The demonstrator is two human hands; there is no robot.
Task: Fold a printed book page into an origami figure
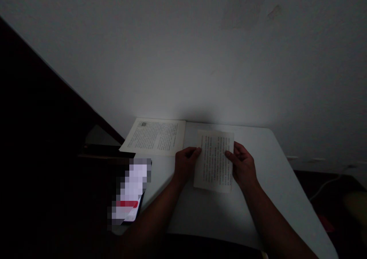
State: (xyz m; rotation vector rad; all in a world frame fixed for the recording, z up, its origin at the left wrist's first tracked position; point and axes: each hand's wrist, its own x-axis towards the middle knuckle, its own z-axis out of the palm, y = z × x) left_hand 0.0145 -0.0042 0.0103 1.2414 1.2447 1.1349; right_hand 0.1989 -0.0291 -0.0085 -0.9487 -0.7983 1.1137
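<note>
A printed sheet of paper [215, 165] is held up over the white table by both hands, its lines of text running sideways. My left hand [185, 163] pinches its left edge with the thumb on top. On the opposite edge, my right hand [243, 164] grips the sheet, thumb over the print and fingers behind it. To the left of my left hand lie more printed pages [157, 136], with a small square code in one corner. Whether they are one sheet or a stack I cannot tell.
A phone with a lit, blurred screen [130, 194] lies at the table's left edge. The white table [258, 144] stands against a pale wall [177, 67]. A dark slanting edge rises on the left. A thin pale cable [327, 182] runs on the right, beyond the table.
</note>
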